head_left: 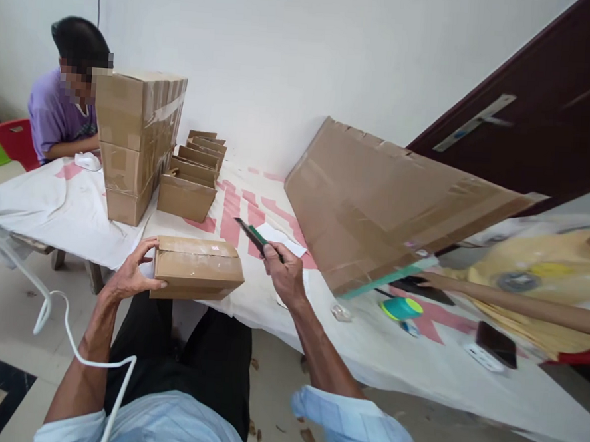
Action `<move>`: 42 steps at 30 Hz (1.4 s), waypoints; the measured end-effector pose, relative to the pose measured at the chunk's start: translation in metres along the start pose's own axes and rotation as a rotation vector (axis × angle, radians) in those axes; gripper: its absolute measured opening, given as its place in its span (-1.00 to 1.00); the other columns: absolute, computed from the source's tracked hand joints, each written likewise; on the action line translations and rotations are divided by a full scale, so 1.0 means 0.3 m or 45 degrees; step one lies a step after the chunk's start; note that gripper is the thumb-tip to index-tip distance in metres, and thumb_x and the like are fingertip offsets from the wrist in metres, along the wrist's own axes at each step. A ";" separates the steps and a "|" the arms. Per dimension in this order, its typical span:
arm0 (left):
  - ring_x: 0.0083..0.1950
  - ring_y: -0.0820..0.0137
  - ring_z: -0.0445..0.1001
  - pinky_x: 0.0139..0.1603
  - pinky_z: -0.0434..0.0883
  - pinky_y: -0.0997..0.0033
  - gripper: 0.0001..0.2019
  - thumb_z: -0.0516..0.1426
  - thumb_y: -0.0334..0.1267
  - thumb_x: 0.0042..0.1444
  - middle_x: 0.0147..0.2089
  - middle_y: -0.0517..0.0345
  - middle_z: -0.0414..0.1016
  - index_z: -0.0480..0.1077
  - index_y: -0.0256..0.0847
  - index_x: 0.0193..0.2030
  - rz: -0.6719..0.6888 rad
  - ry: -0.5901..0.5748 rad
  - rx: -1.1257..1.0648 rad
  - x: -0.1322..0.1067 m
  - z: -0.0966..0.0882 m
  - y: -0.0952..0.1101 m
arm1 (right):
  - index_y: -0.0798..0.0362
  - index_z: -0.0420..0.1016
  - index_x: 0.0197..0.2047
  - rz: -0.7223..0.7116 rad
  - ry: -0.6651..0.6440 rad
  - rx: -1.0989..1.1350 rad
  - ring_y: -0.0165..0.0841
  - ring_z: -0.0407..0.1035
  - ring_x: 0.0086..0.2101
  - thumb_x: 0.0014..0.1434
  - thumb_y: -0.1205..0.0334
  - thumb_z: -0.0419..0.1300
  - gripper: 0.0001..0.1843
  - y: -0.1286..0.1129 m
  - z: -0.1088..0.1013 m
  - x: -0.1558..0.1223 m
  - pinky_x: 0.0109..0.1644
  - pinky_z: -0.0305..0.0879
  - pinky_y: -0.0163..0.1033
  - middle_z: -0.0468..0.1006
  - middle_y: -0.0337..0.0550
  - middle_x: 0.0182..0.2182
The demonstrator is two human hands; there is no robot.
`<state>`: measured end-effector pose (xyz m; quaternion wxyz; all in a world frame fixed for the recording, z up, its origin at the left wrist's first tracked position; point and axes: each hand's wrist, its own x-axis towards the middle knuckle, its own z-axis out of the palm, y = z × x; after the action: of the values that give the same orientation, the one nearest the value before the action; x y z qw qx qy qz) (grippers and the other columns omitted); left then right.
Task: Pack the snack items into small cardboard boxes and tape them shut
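Observation:
My left hand (136, 271) grips the left end of a small closed cardboard box (197, 268), with the thumb on its near side. Clear tape runs over the top of the box, along its seam. In my right hand (284, 274) is a green and black utility knife (251, 236), its tip pointing up and to the left. The knife is apart from the box, above the table to its right. A white sheet of paper (278, 239) lies behind the right hand.
Taped cardboard boxes (124, 150) stand stacked at the left, beside several open boxes (186, 198). A large cardboard panel (376, 199) leans at the right. A tape roll (402, 308) and a phone (496, 344) lie on the cloth-covered table (367, 345). Two other people sit nearby; a white cable (73, 334) hangs at left.

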<state>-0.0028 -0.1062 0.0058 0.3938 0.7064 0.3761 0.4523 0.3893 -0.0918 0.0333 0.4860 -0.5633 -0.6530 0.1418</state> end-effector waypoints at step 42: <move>0.55 -0.10 0.24 0.40 0.41 -0.17 -0.20 0.49 -0.13 -0.05 0.54 -0.11 0.21 0.36 0.03 0.35 0.028 -0.033 0.059 -0.015 0.019 0.026 | -0.02 0.69 -0.19 -0.898 -0.801 -0.549 -0.26 0.50 -0.25 0.49 0.05 0.19 -0.69 -0.491 0.087 0.165 -0.21 0.20 -0.22 0.66 -0.10 -0.30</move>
<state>0.0025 -0.1146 0.0096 0.3772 0.7252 0.3734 0.4385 0.2859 -0.0870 0.1521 0.1575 -0.3265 -0.9320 -0.0059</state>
